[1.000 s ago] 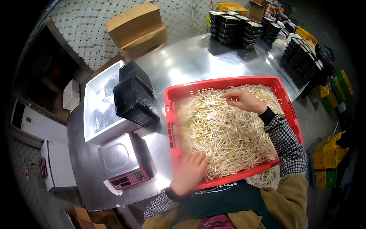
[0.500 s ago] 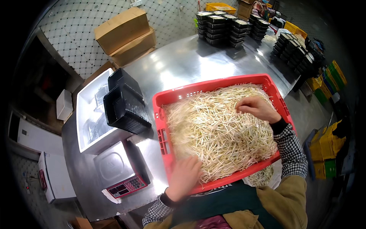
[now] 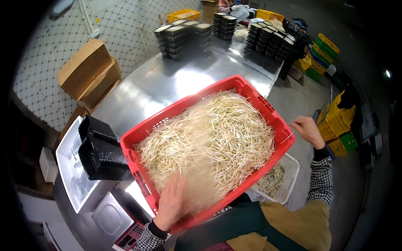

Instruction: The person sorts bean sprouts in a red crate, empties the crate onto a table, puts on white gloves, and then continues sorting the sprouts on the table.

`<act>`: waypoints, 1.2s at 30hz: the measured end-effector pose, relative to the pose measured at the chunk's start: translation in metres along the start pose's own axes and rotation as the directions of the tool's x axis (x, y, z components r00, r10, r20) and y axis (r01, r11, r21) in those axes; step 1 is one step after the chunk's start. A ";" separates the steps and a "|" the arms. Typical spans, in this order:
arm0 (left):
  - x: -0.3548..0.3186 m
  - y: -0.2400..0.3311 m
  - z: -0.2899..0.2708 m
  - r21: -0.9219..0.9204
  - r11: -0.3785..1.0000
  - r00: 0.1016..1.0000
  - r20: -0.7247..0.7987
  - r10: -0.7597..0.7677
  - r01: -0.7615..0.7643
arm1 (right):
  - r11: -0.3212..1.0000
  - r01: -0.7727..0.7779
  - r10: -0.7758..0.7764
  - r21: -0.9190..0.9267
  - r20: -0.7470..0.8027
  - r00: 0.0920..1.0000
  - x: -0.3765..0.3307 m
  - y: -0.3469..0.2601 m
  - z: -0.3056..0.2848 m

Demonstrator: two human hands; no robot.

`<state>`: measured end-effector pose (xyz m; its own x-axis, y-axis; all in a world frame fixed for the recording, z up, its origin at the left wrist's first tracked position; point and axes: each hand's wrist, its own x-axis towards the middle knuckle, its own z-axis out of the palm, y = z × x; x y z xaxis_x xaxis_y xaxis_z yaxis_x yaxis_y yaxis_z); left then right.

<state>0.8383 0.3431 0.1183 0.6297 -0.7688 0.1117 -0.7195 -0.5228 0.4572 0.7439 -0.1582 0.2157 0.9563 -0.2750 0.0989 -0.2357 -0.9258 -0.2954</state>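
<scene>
A red plastic crate [image 3: 268,109] heaped with pale bean sprouts [image 3: 209,138] sits on the shiny metal surface [image 3: 167,83], tilted across the near edge so that its right corner juts out past the surface. The left hand [image 3: 171,204] lies flat and open on the sprouts at the crate's near corner, fingers spread into the pile, which looks blurred just beside them. The right hand [image 3: 307,130] is off the crate, just beside its right rim, loosely open with fingers curled and holding nothing.

Below the crate's overhanging corner a white basket [image 3: 289,184] with a few sprouts in it stands low by the person's body. To the left of the crate a stack of black trays [image 3: 98,148] rests on a white tray [image 3: 69,167], and a scale [image 3: 125,226] sits near the left wrist. Farther back on the surface stand rows of stacked black containers [image 3: 188,35]. Cardboard boxes [image 3: 90,71] sit at the left, and yellow and green crates [image 3: 335,125] on the floor to the right.
</scene>
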 end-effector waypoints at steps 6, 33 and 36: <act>0.074 -0.013 0.012 0.281 0.947 0.988 0.033 0.152 -0.155 | 0.966 0.256 -0.253 -0.032 0.087 0.964 0.057 -0.029 0.113; 0.044 0.013 0.001 0.065 0.989 0.991 -0.015 0.136 -0.135 | 0.926 0.237 -0.285 0.294 0.131 0.950 -0.023 0.004 0.090; 0.036 0.010 -0.002 0.052 0.993 0.994 -0.015 0.105 -0.104 | 0.868 -0.028 0.023 0.497 0.015 1.000 -0.044 0.022 0.029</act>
<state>0.8545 0.3111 0.1288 0.5552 -0.8137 0.1721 -0.7953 -0.4587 0.3964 0.7015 -0.1589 0.1774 0.9531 -0.2926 0.0774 -0.1454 -0.6668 -0.7309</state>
